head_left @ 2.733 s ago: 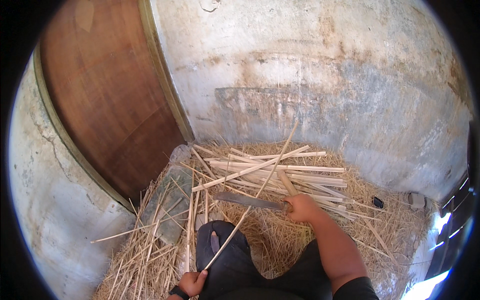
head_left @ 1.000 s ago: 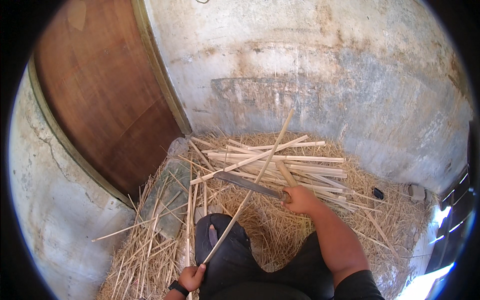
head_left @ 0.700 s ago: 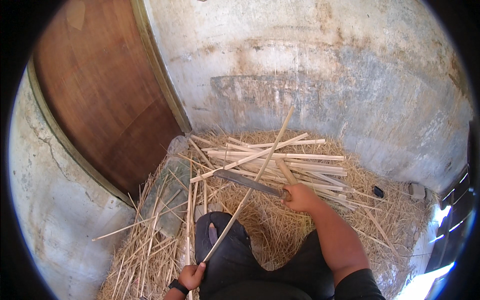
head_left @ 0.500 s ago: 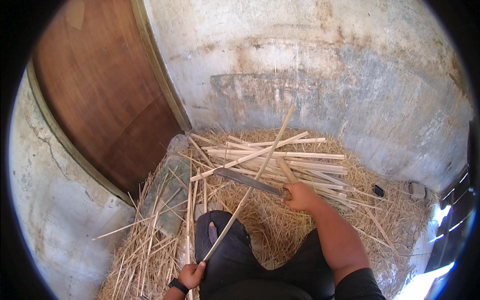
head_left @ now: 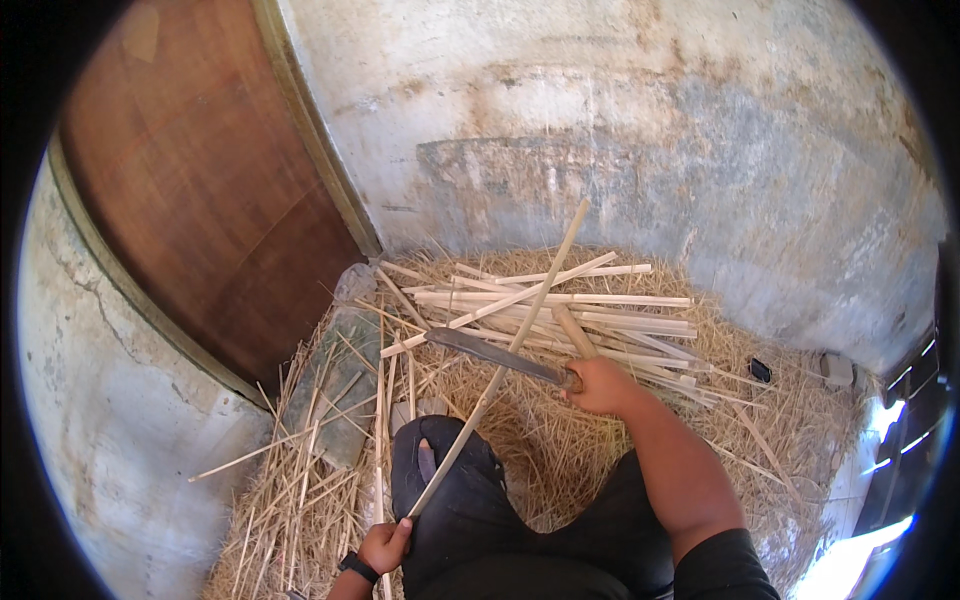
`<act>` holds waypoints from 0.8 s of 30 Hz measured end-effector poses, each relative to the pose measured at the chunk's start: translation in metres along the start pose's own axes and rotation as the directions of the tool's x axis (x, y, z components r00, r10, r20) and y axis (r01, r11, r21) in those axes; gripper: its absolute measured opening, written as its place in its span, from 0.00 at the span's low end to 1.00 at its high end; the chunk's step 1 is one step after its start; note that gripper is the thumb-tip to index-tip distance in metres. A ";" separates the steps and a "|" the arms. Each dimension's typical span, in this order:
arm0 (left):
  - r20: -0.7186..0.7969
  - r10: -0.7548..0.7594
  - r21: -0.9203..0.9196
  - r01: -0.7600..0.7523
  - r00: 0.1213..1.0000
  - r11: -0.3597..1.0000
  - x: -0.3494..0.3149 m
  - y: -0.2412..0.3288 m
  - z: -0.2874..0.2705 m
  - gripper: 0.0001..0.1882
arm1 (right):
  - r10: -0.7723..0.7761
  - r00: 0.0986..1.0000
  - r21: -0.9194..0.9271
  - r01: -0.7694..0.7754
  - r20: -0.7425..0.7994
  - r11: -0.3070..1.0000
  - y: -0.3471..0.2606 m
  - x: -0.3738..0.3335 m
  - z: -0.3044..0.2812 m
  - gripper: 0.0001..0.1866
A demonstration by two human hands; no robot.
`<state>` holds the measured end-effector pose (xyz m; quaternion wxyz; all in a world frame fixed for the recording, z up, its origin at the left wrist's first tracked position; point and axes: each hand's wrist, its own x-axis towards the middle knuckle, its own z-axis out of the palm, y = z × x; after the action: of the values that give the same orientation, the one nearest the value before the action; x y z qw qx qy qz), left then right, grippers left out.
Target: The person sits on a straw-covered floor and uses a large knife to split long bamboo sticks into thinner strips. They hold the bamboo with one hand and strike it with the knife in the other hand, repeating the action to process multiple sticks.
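My left hand point(head_left: 384, 547), wearing a black wristband, is closed around the lower end of a long pale bamboo strip point(head_left: 476, 412). The strip slants up and away to the right, passing over my left thigh. In my closed right hand point(head_left: 598, 386) is a machete point(head_left: 482, 350), its dark blade pointing left. Blade and strip cross near the strip's middle; I cannot tell how firmly they touch. A thick round piece of wood point(head_left: 573, 331) shows just beyond my right hand, and its lower end is hidden by the hand.
A pile of split bamboo strips point(head_left: 620, 300) lies ahead on shavings point(head_left: 540, 480). More thin strips point(head_left: 300, 480) lie to the left, by a greenish sheet point(head_left: 345, 430). A brown door point(head_left: 210, 190) and a stained wall point(head_left: 600, 120) enclose the spot. A small black object point(head_left: 760, 370) lies at right.
The view has tilted very slightly. My hands, the strip and the machete keep nearly the same places relative to one another.
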<state>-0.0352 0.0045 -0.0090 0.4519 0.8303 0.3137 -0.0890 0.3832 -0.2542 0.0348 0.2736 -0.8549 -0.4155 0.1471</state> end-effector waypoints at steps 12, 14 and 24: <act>0.038 -0.042 -0.074 0.044 0.998 0.996 0.007 -0.011 0.000 0.37 | -0.046 0.999 0.007 0.046 -0.015 0.999 0.011 0.003 0.009 0.21; 0.044 -0.052 -0.059 0.055 0.998 0.997 0.004 -0.009 -0.001 0.37 | -0.059 0.998 -0.028 0.059 0.010 0.998 0.014 0.006 0.011 0.25; 0.062 -0.024 -0.094 0.030 0.998 0.995 0.005 -0.009 -0.003 0.37 | -0.070 0.997 -0.025 0.070 0.031 0.997 0.014 0.007 0.012 0.25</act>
<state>-0.0368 0.0122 -0.0157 0.4991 0.8005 0.3147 -0.1052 0.3907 -0.2515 0.0164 0.2610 -0.8410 -0.4512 0.1447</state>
